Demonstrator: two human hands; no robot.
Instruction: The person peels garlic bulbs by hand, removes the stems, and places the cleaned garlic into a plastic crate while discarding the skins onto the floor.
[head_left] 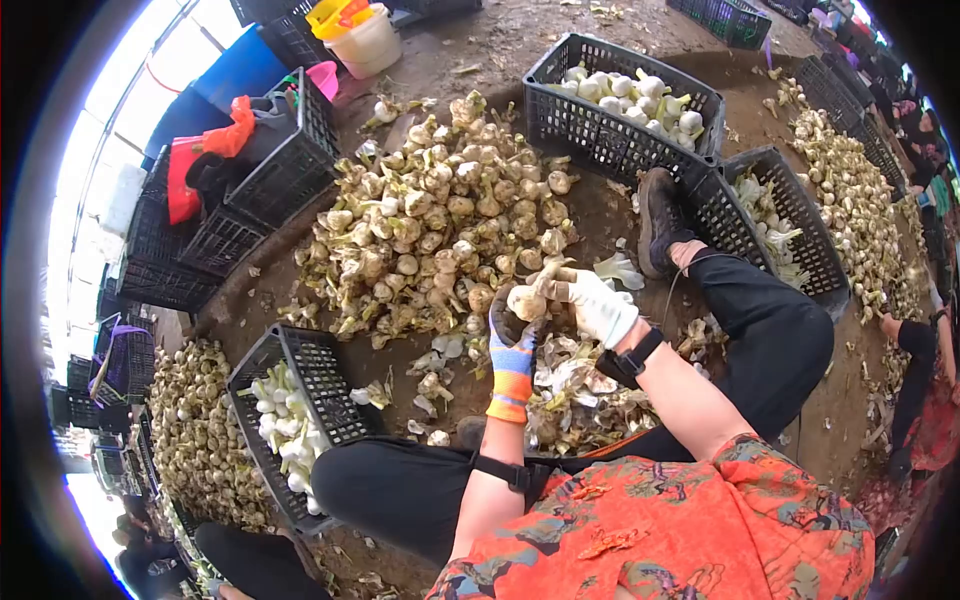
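A garlic bulb [526,303] is held up between both hands in front of the pile. My left hand [513,345], in a dark-palmed glove with an orange and blue cuff, cups it from below and the left, fingers closed round it. My right hand [596,305], in a white glove, pinches at the bulb's upper right side; its fingertips partly cover the bulb there. Just beyond lies a large heap of untrimmed garlic bulbs [430,215] with stalks. Loose garlic skins and leaves [575,400] cover the ground between my legs.
A black crate [560,115] of white garlic stands ahead, with a crate [825,240] of leafy trimmings on its right. Another crate [335,385] of cleaned garlic is beside my left knee. Stacked crates [285,165] and a white bucket [365,45] stand at the back left. People sit at both sides.
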